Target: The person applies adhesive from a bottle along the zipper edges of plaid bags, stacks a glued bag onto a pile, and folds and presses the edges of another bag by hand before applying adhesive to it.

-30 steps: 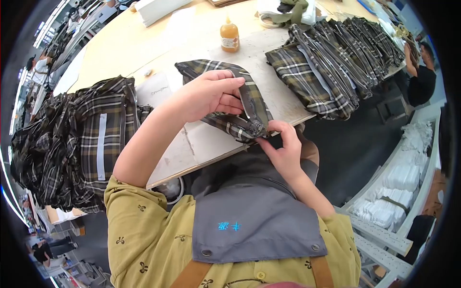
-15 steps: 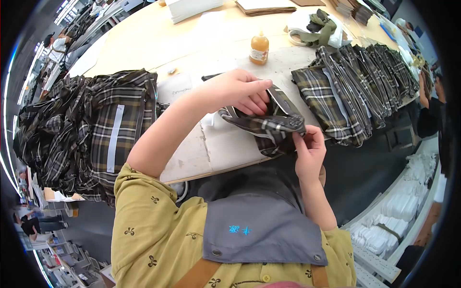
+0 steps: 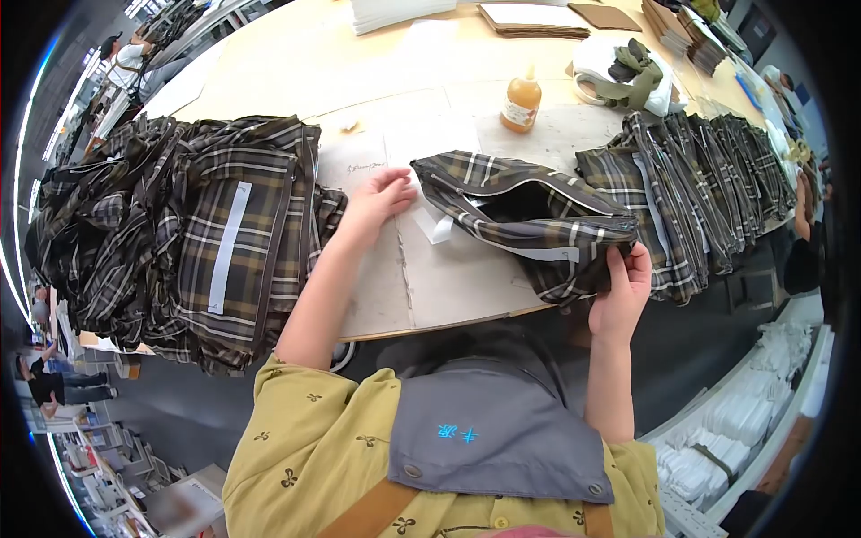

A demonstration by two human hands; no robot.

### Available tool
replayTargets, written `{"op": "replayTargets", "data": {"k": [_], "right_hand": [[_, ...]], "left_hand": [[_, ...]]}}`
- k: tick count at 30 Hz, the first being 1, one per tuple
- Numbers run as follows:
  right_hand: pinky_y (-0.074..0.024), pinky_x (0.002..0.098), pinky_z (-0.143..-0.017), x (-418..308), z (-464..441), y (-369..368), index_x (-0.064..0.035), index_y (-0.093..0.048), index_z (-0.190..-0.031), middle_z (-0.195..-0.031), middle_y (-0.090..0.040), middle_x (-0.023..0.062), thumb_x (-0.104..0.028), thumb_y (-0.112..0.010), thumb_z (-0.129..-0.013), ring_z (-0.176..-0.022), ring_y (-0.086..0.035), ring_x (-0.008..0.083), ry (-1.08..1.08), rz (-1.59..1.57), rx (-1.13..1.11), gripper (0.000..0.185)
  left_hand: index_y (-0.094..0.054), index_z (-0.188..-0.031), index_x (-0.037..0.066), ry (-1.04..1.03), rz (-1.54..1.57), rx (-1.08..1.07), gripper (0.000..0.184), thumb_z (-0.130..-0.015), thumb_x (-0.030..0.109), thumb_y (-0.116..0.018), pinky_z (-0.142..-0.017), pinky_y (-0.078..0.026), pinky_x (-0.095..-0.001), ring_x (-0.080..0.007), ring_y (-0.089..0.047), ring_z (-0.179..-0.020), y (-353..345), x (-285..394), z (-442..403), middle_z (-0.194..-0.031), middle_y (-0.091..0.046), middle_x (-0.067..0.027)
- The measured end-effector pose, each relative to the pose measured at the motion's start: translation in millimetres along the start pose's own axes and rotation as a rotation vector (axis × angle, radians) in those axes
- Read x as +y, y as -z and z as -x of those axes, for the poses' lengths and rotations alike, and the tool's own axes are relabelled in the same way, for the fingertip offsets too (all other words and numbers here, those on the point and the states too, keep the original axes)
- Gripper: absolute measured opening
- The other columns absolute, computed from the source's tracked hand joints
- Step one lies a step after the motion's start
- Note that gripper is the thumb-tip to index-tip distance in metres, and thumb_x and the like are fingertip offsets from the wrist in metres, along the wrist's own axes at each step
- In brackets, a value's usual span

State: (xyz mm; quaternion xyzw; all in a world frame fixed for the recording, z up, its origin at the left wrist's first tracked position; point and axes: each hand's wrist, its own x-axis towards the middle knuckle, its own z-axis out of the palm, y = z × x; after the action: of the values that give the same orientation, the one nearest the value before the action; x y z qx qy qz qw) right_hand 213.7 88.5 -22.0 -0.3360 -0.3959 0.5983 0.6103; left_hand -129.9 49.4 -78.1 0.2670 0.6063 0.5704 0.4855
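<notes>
A dark plaid zip pouch (image 3: 574,208) in black, olive and white lies stretched across the front of the table, its mouth gaping upward. A pale strip runs along its near side. My right hand (image 3: 625,280) pinches the pouch's right corner between thumb and fingers. At the opposite end, my left hand (image 3: 381,202) has its fingers curled together against the left corner; the exact contact is hard to see. A small white tag (image 3: 439,230) sticks out below the left end of the pouch.
A heap of plaid pouches (image 3: 202,233) stands at left, and a row of them (image 3: 682,197) at right. Beyond are an amber bottle (image 3: 521,100), a white bundle with olive straps (image 3: 628,76) and card stacks (image 3: 534,20). White bundles (image 3: 717,439) fill a shelf at lower right.
My left hand has come out of the pouch's mouth and moved left to its far end. My right hand has shifted right with its corner. The pouch is now spread wide.
</notes>
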Motion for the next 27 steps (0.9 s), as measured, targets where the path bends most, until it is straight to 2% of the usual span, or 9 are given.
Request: {"op": "replayTargets", "data": {"k": [4,7,12,14,15,19,22,23,27], "right_hand": [[-0.0426,0.0202,-0.073,3,-7,8,-0.0044,-0.053,-0.093,-0.087,-0.058,0.0001,-0.002,-0.058,-0.085,-0.079,-0.054,0.0066,-0.032,-0.027,0.067,0.010],[-0.0436,0.0208,-0.074,4,-12,16,-0.0087,-0.054,-0.092,-0.091,-0.060,-0.0009,-0.001,-0.058,-0.085,-0.083,-0.055,0.0072,-0.056,-0.039,0.053,0.011],[-0.0440,0.0220,-0.074,4,-17,17,-0.0093,-0.055,-0.091,-0.092,-0.060,-0.0010,-0.003,-0.058,-0.085,-0.084,-0.056,0.0080,-0.075,-0.062,0.101,0.010],[-0.0442,0.0228,-0.075,1,-19,17,-0.0090,-0.056,-0.093,-0.092,-0.060,-0.0013,-0.003,-0.058,-0.085,-0.085,-0.056,0.0085,-0.102,-0.060,0.095,0.010],[-0.0442,0.0228,-0.075,3,-19,19,-0.0090,-0.056,-0.093,-0.092,-0.060,-0.0013,-0.003,-0.058,-0.085,-0.085,-0.056,0.0085,-0.093,-0.061,0.113,0.010],[-0.0452,0.0239,-0.076,-6,-17,33,-0.0078,-0.057,-0.097,-0.093,-0.061,-0.0010,-0.001,-0.057,-0.084,-0.085,-0.057,0.0088,-0.062,-0.109,0.150,0.014],[-0.0464,0.0245,-0.074,-28,-5,39,-0.0061,-0.056,-0.098,-0.093,-0.061,0.0010,-0.001,-0.056,-0.084,-0.084,-0.057,0.0094,-0.070,-0.106,0.139,0.015],[-0.0445,0.0225,-0.075,-32,1,46,-0.0034,-0.055,-0.101,-0.094,-0.060,0.0022,0.005,-0.056,-0.083,-0.085,-0.056,0.0092,-0.061,-0.117,0.149,0.020],[-0.0446,0.0208,-0.076,-43,26,63,-0.0032,-0.056,-0.105,-0.094,-0.060,0.0021,0.009,-0.057,-0.080,-0.085,-0.056,0.0080,0.039,-0.022,0.160,0.028]], "left_hand": [[-0.050,-0.121,0.005,-0.058,-0.035,-0.149,0.032,-0.089,0.011,-0.052,-0.085,-0.047,-0.0238,-0.0110,-0.056,-0.095,-8,1,-18,-0.108,-0.057,-0.0060],[-0.051,-0.124,0.011,-0.099,-0.191,-0.163,0.036,-0.088,0.008,-0.053,-0.082,-0.046,-0.0211,-0.0076,-0.056,-0.093,-11,9,-21,-0.110,-0.059,-0.0007],[-0.058,-0.116,0.010,-0.105,-0.204,-0.232,0.031,-0.085,0.003,-0.054,-0.078,-0.045,-0.0204,-0.0046,-0.055,-0.087,-14,16,-25,-0.107,-0.060,0.0002],[-0.059,-0.109,0.008,-0.124,-0.337,-0.230,0.025,-0.086,0.003,-0.053,-0.080,-0.045,-0.0215,-0.0053,-0.055,-0.088,-9,10,-33,-0.105,-0.060,0.0009],[-0.060,-0.102,0.007,-0.172,-0.235,-0.226,0.019,-0.085,0.002,-0.051,-0.082,-0.045,-0.0232,-0.0081,-0.055,-0.090,-15,15,-27,-0.106,-0.059,-0.0008],[-0.058,-0.105,0.004,-0.361,-0.045,-0.222,0.019,-0.087,0.004,-0.050,-0.083,-0.045,-0.0253,-0.0115,-0.056,-0.094,-18,10,-40,-0.107,-0.058,-0.0053],[-0.057,-0.106,0.002,-0.326,0.028,-0.185,0.019,-0.091,0.013,-0.052,-0.076,-0.044,-0.0226,-0.0082,-0.057,-0.086,-33,40,-32,-0.095,-0.061,-0.0020],[-0.056,-0.107,0.002,-0.343,0.076,-0.226,0.020,-0.091,0.012,-0.051,-0.076,-0.045,-0.0223,-0.0083,-0.057,-0.086,-39,49,-29,-0.095,-0.061,-0.0022],[-0.051,-0.110,0.002,-0.375,0.135,-0.266,0.021,-0.092,0.009,-0.046,-0.072,-0.051,-0.0230,-0.0098,-0.061,-0.084,-74,90,-18,-0.100,-0.062,-0.0074]]}}
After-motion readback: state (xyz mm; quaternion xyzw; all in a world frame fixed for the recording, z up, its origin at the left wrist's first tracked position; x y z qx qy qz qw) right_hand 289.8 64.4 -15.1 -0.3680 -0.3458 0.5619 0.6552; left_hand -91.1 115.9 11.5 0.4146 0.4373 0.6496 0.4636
